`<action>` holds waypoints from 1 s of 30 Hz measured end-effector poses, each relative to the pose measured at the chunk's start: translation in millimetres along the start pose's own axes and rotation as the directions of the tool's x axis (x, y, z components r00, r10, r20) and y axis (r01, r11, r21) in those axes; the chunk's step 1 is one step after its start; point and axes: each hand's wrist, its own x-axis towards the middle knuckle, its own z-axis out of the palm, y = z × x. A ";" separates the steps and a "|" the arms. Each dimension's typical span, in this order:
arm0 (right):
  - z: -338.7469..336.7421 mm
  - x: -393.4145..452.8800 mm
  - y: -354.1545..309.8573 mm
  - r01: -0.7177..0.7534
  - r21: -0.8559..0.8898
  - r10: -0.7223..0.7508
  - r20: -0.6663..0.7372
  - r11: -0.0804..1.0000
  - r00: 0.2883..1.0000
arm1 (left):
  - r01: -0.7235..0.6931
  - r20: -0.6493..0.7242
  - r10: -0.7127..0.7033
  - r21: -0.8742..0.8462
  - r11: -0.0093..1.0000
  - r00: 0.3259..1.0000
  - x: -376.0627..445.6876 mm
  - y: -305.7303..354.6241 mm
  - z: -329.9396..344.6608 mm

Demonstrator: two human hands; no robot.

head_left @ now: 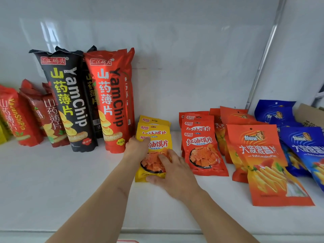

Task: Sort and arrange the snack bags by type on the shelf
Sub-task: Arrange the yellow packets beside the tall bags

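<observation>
A front yellow snack bag [160, 145] leans in a row of three yellow bags [154, 128] at mid-shelf. My left hand [137, 145] grips its upper left edge, thumb on the front. My right hand [172, 172] holds its lower right part, fingers spread over the front and thumb under the bottom edge. To the right stand red bags of the same snack [203, 153], then orange crisp bags [268, 163] and blue crisp bags [305, 148]. To the left stand tall black yam chip bags [70, 102] and tall red yam chip bags [112, 100].
Shorter red yam bags [35, 116] lean at the far left of the white shelf [70, 190]. A cardboard box [310, 116] shows at the far right behind the blue bags. The shelf's back wall is white; a metal upright [259, 71] rises at the right.
</observation>
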 end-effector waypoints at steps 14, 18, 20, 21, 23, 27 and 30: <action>7.1 0.7 9.2 -0.060 0.046 0.061 -0.019 0.997 0.998 | 0.008 0.073 -0.014 0.092 0.996 0.997 24.8 8.7 11.0; 7.2 0.1 8.3 -0.051 -0.011 0.051 -0.052 0.999 0.997 | -0.010 0.135 0.008 0.011 1.000 0.991 34.3 10.1 12.3; 6.7 -1.1 6.8 -0.038 -0.046 0.035 -0.074 0.998 0.997 | -0.011 0.147 0.008 0.018 1.000 0.989 39.5 8.1 14.2; 6.6 -1.7 6.1 -0.036 -0.056 0.031 -0.090 0.998 0.995 | -0.015 0.147 0.011 0.025 1.000 0.989 40.9 6.6 16.3; 7.0 -2.5 6.2 -0.038 -0.065 0.029 -0.125 0.997 0.992 | -0.025 0.139 0.020 0.034 0.999 0.990 40.4 5.3 22.1; 7.8 -1.2 8.0 -0.062 -0.052 0.054 -0.146 0.997 0.988 | -0.076 0.101 0.060 0.169 0.983 0.993 42.1 2.6 33.4; 8.6 -0.5 10.1 -0.068 -0.038 0.061 -0.156 0.997 0.986 | -0.098 0.084 0.079 0.247 0.964 0.993 45.3 2.5 36.8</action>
